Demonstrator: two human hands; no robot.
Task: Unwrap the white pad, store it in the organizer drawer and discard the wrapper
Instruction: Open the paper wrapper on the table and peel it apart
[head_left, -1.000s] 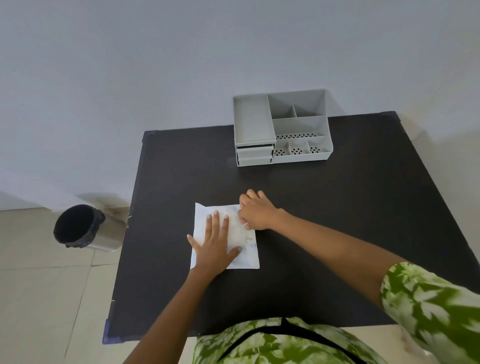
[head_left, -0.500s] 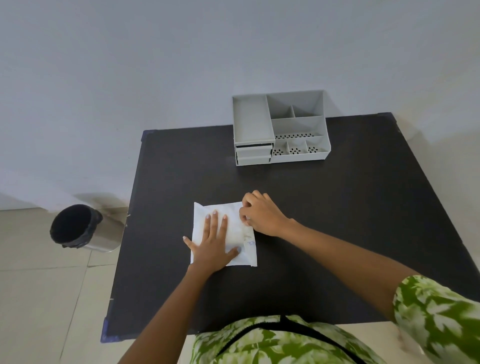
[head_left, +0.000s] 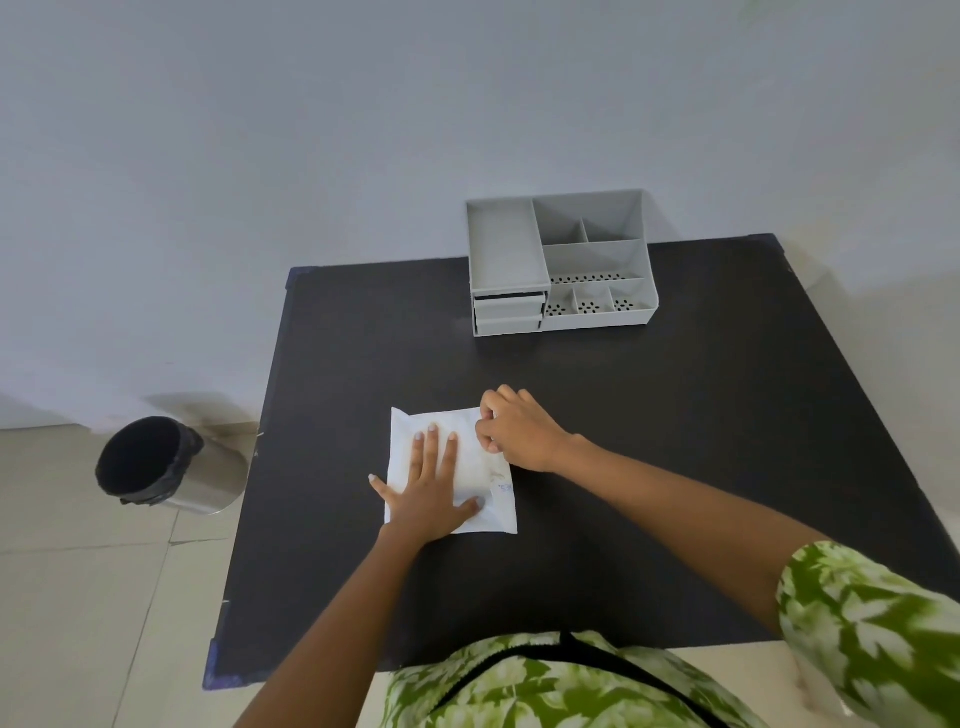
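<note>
A white wrapped pad (head_left: 475, 465) lies flat on the black table (head_left: 675, 441), near the middle. My left hand (head_left: 431, 493) rests flat on it with fingers spread, pressing it down. My right hand (head_left: 519, 428) has its fingers curled and pinched at the wrapper's upper right edge. The grey organizer (head_left: 561, 262) stands at the table's far edge, with two small drawers (head_left: 509, 314) at its front left; the top drawer looks slightly ajar.
A metal bin with a black liner (head_left: 156, 465) stands on the tiled floor left of the table. A plain wall rises behind the organizer. Bare table surface lies to the right of my hands.
My right hand has shifted slightly on the wrapper's upper right edge. My left hand stays flat on the pad. The view has drifted a little.
</note>
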